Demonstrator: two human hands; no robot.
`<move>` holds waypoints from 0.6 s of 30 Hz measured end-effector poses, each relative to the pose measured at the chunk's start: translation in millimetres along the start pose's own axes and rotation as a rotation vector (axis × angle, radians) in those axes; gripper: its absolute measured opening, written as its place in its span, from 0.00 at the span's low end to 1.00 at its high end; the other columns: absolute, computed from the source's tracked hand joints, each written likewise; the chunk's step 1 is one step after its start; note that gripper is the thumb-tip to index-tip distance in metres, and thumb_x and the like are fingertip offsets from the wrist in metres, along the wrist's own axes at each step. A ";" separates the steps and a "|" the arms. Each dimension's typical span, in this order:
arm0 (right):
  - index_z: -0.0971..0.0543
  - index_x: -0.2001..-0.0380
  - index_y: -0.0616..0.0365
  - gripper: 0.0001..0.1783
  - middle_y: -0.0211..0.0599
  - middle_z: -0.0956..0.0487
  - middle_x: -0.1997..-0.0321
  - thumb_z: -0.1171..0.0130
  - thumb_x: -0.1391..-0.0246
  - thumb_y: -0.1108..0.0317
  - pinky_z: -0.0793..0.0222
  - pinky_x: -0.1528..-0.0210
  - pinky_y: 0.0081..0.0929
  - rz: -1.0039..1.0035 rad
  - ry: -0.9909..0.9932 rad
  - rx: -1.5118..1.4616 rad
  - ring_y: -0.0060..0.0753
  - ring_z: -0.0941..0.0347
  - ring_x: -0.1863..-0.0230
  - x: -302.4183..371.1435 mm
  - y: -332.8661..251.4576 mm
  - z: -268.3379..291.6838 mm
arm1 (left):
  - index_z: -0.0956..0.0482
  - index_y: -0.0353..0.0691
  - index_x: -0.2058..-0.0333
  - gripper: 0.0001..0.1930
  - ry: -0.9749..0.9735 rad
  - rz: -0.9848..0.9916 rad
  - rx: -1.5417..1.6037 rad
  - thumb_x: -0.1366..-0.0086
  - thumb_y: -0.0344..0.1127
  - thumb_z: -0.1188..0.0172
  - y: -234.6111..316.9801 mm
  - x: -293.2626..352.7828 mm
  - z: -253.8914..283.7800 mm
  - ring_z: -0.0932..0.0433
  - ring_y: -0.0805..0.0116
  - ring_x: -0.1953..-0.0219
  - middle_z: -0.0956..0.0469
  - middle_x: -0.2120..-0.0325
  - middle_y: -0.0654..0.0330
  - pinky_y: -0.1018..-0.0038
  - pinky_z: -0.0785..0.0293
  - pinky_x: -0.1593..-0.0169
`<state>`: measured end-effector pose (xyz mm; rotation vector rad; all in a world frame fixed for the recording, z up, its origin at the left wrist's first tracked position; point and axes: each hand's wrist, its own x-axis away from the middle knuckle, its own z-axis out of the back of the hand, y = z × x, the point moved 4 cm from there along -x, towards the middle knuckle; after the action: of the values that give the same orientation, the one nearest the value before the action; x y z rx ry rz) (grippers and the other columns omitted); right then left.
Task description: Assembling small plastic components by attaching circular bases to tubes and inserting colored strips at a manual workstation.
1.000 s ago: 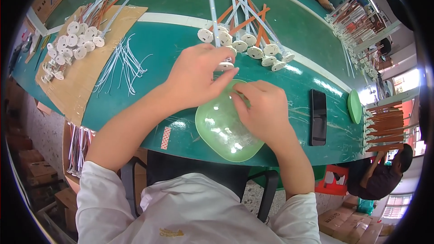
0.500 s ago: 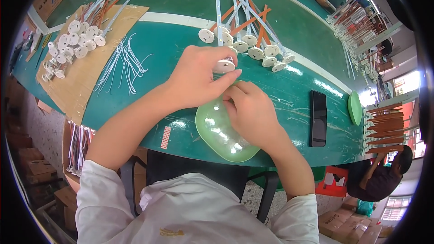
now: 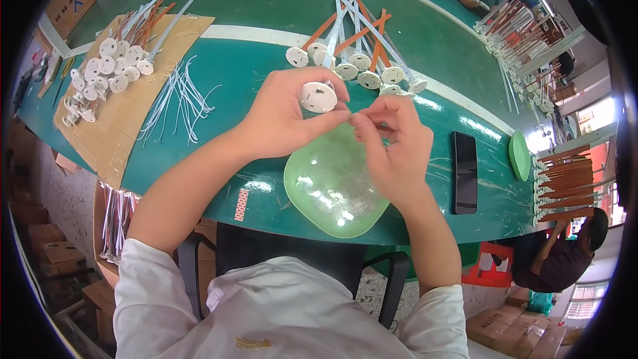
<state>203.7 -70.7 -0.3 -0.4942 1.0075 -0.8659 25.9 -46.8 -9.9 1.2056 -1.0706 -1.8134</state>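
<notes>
My left hand (image 3: 276,110) is closed around a white round disc (image 3: 318,98), its slotted face toward me; a pale strip with dots rises behind that hand and seems to belong to the disc. Thumb and forefinger of my right hand (image 3: 402,153) are pinched together beside my left fingertips; anything between them is too small to make out. Both hands hover over the far edge of a translucent green dish (image 3: 332,189). Beyond them lies a heap of similar white discs (image 3: 369,80) with pale and orange strips.
At left, more discs with strips (image 3: 119,66) lie on a cardboard sheet (image 3: 109,143), beside loose white wires (image 3: 178,103). A black phone (image 3: 464,173) and a smaller green dish (image 3: 519,155) are at right. A red-and-white patterned piece (image 3: 241,205) sits near the front edge. Two people work nearby.
My right hand has moved right and a little up, still pinched. The disc in my left hand has turned its face more toward me, and its strip leans more.
</notes>
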 end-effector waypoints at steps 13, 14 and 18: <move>0.32 0.60 0.61 0.11 0.43 0.16 0.67 0.40 0.39 0.80 0.25 0.68 0.19 -0.353 -0.084 -0.332 0.24 0.19 0.68 0.2 10.3 -1.6 | 0.20 0.37 0.64 0.11 -0.006 -0.122 -0.039 0.45 0.27 0.28 4.8 1.3 -3.6 0.17 0.73 0.66 0.16 0.69 0.61 0.74 0.22 0.58; 0.32 0.60 0.61 0.11 0.43 0.16 0.67 0.40 0.39 0.80 0.25 0.68 0.19 -0.353 -0.085 -0.331 0.24 0.19 0.68 -0.5 9.0 -2.4 | 0.20 0.37 0.64 0.11 -0.005 -0.122 -0.038 0.45 0.27 0.28 3.7 1.8 -3.4 0.17 0.73 0.66 0.16 0.69 0.61 0.74 0.22 0.58; 0.30 0.57 0.63 0.10 0.42 0.16 0.64 0.39 0.38 0.78 0.25 0.67 0.20 -0.371 -0.015 -0.525 0.25 0.18 0.65 -0.5 6.9 -5.1 | 0.20 0.37 0.65 0.09 0.105 -0.092 -0.029 0.44 0.26 0.28 0.4 3.9 -2.7 0.16 0.74 0.65 0.16 0.69 0.60 0.76 0.21 0.59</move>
<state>201.8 -66.2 -7.3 -1.1590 1.1496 -0.9172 27.3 -51.0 -11.6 1.3369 -0.9401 -1.8066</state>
